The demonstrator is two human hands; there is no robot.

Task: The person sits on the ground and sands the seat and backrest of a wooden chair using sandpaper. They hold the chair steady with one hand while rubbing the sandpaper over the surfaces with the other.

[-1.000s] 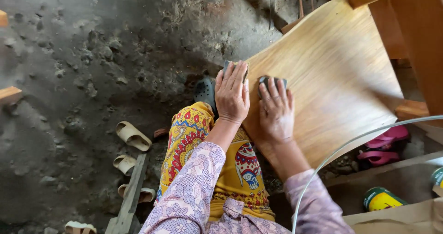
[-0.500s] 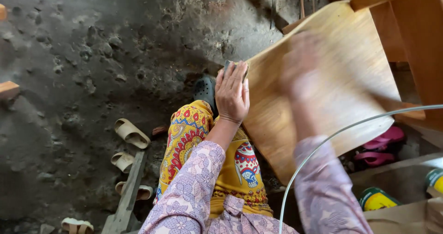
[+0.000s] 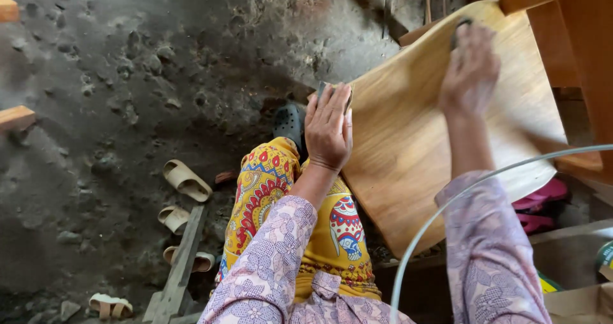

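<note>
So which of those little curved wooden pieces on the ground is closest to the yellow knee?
The top curved piece, lying by itself above the grey plank. The other three curved pieces sit lower and farther from the left knee.

The floor (image 3: 128, 81) is rough, dark grey earth or concrete, pitted and lumpy, lit by soft daylight from above. Pale curved wood offcuts (image 3: 186, 180) lie scattered on it at lower left, beside a grey plank (image 3: 175, 270). Two orange wood block ends (image 3: 16, 116) jut in at the left edge. At upper right stands an orange-brown wooden frame (image 3: 575, 36) — below it, pink sandals (image 3: 539, 209) and a cardboard box (image 3: 578, 301).
</note>
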